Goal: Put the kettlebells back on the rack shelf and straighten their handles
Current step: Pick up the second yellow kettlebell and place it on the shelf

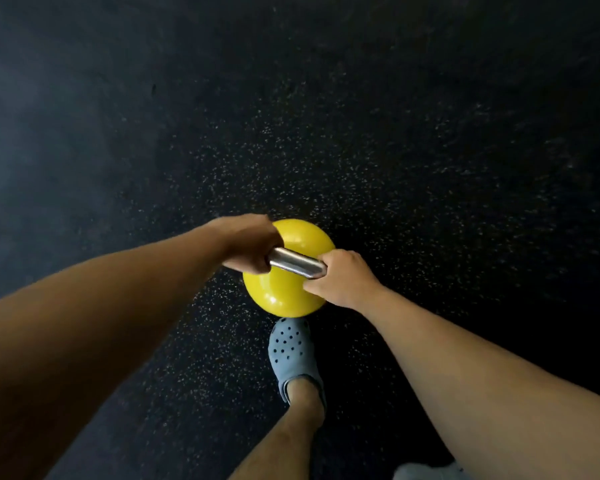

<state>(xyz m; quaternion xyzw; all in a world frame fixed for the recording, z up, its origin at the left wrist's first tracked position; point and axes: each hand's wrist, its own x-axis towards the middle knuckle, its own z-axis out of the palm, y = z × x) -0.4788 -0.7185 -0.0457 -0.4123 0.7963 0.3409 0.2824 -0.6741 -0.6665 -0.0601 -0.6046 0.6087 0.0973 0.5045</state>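
Note:
A yellow kettlebell (284, 292) with a bare steel handle (297, 263) is below me, near the middle of the view over the dark floor. My left hand (248, 244) is closed around the left end of the handle. My right hand (340, 278) is closed around the right end. Both arms reach down to it from the lower corners. Whether the kettlebell rests on the floor or hangs just above it cannot be told. No rack or shelf is in view.
Black rubber floor (395, 168) with pale speckles fills the view. My foot in a grey-blue perforated clog (291, 351) stands just behind the kettlebell, toe almost touching it. A pale bit of clothing (426, 472) shows at the bottom edge.

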